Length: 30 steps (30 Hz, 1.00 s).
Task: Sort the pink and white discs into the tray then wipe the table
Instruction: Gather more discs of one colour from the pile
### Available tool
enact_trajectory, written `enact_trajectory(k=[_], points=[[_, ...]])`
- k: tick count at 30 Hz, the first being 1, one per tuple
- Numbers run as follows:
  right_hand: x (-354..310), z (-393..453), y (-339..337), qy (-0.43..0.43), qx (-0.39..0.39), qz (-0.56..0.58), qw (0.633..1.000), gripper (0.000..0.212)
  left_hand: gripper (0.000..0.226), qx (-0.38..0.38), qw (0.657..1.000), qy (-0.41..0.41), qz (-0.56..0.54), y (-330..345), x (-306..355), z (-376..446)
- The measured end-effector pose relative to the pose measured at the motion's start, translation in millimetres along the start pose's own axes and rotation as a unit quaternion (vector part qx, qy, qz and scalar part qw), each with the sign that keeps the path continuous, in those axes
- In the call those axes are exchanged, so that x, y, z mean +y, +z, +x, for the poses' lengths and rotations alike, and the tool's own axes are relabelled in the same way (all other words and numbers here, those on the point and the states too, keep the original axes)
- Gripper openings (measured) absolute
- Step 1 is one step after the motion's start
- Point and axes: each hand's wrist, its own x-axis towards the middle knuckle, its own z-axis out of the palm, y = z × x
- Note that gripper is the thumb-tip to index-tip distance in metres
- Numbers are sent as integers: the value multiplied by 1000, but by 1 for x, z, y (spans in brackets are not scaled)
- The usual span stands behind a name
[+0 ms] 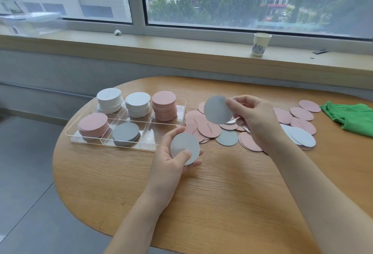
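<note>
- Discs: a white disc (218,109) is pinched at its right edge by the right hand (254,116), raised above the loose pile (252,126) and tilted so its flat face shows
- The left hand (171,158) grasps a small stack of white discs (184,148), fingers curled beneath and the thumb pressed on the top face, which bears faint lettering
- The loose pile lies on the wooden table (222,193) just under and beyond the right hand, pink and white discs overlapping, some pink ones lettered
- Left of both hands sits the clear tray (129,142), its compartments holding two white stacks (110,100) and a pink stack (163,105) in the far row, and another pink stack (93,125) beside a lower greyish-white one (126,133) in the near row
- The near compartment closest to the left hand holds no discs
- A green cloth (351,116) lies crumpled on the table well to the right of the right hand
- A paper cup (260,43) stands on the windowsill beyond
</note>
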Motion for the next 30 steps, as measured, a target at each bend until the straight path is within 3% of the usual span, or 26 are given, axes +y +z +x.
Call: enact_trajectory(k=[3, 11, 15, 18, 21, 24, 30], points=[[3, -41, 2, 28, -66, 10, 997, 10, 49, -4, 1000, 6, -12, 2, -1, -1], [25, -71, 22, 28, -146, -72, 986, 8, 41, -41, 999, -6, 1, 2, -4, -4], [29, -52, 19, -16, -101, -155, 983, 8, 47, -23, 1000, -6, 17, 0, -5, -2], [39, -19, 15, -72, -45, -288, 954, 23, 47, -9, 1000, -2, 23, -2, -5, -1], [53, 14, 18, -97, -101, -403, 905, 50, 47, -5, 1000, -4, 26, -1, -5, 0], [57, 27, 22, -62, -149, -473, 866, 69, 47, 3, 1000, -5, 29, -2, -5, 0], [59, 0, 10, -93, -181, -438, 876, 74, 47, 19, 1000, -2, 22, -6, -5, 3]])
